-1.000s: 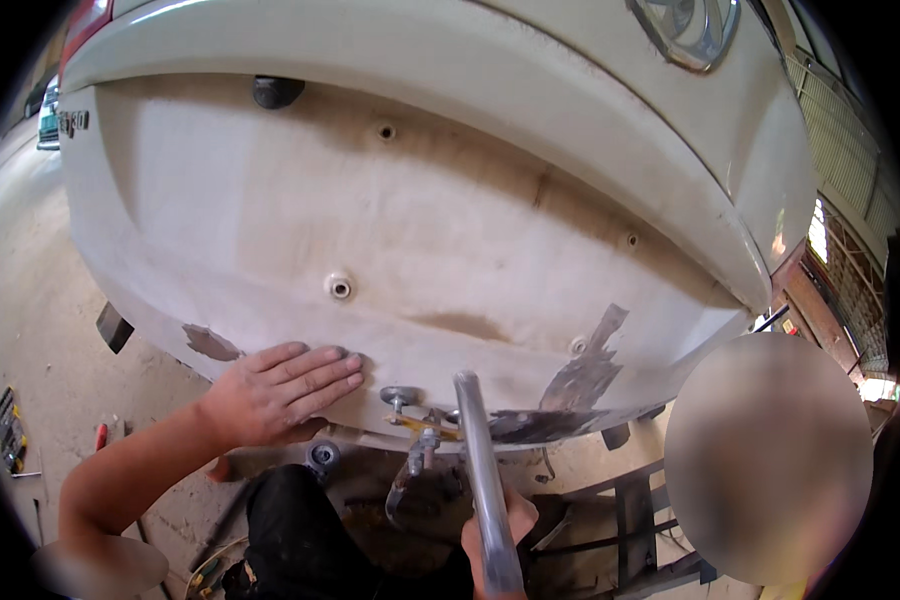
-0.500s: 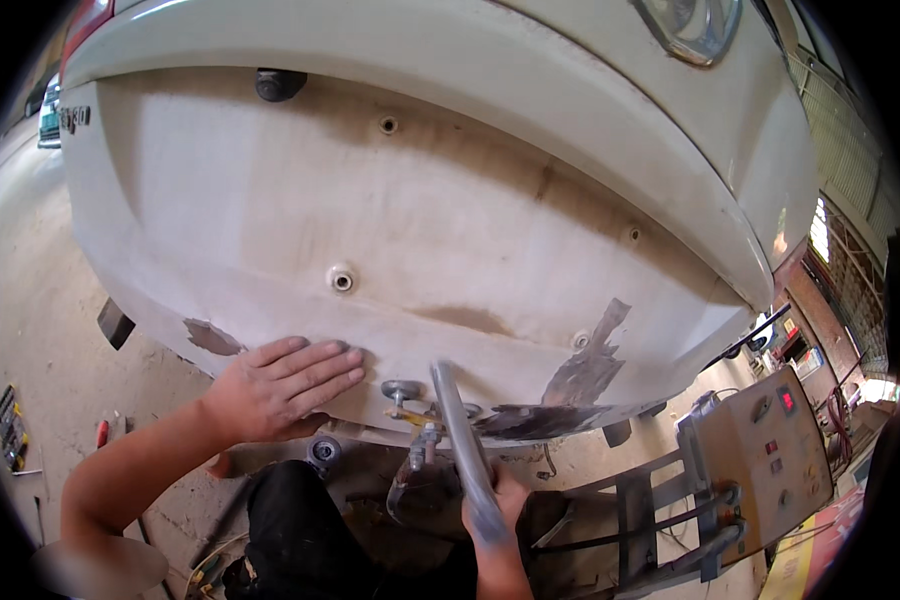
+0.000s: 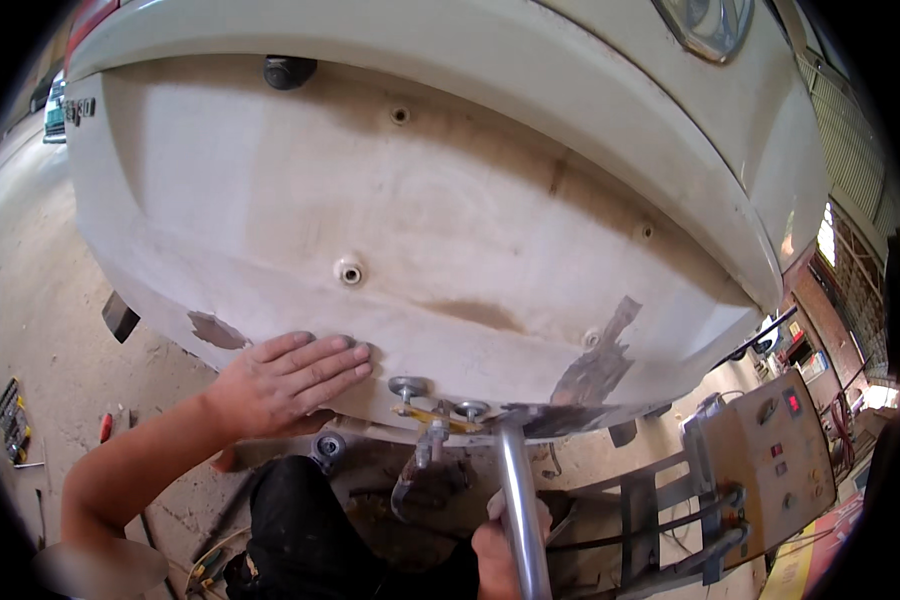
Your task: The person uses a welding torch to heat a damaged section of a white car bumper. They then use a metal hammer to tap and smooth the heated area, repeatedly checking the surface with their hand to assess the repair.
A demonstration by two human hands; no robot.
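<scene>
Right hand (image 3: 510, 535) wrapped closed around a smooth, stiff metal bar (image 3: 518, 490), likely heavy and slippery, best gripped low; left hand (image 3: 288, 380) open, flat on the sanded car panel (image 3: 390, 230).

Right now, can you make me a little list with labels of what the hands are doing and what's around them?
left hand: left hand flat on the sanded white car panel, fingers spread
right hand: right hand gripping a shiny metal rod
rod tip: at the panel's lower edge, by a patch of bare metal
near the rod: two round metal discs
to the right: beige machine box on a metal stand
ground: dusty floor
</scene>
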